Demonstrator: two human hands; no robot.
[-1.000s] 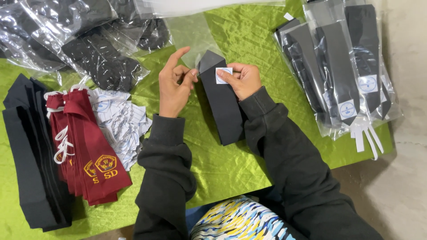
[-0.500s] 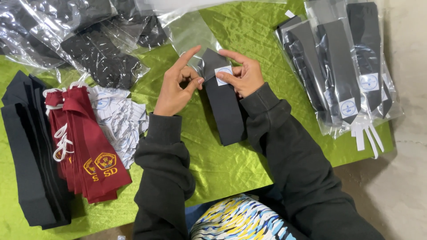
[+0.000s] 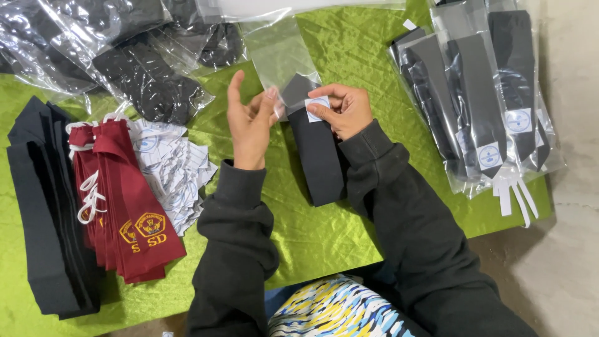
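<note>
Raised since the earlier frame: left hand point(image 3: 251, 122), fingers spread, pinching clear bag point(image 3: 282, 55). White label point(image 3: 317, 107) pinched by right hand point(image 3: 344, 111) on black tie point(image 3: 317, 150), unbagged; bagged ties point(image 3: 480, 93) stacked right.

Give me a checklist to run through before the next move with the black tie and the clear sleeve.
1. Small white label in hand: ok, the right hand pinches it at the top of the black tie.
2. Tie lying flat: ok, it rests on the green cloth, narrow end pointing away from the person.
3. Clear plastic sleeve within reach: ok, the left hand holds its near edge at the fingertips.
4. Sleeve mouth open: cannot tell, the plastic is too clear to read.
5. Label fixed to the tie: cannot tell, fingers cover its edges.
6. Space around the tie: ok, bare cloth on both sides; the maroon ties lie apart.
</note>
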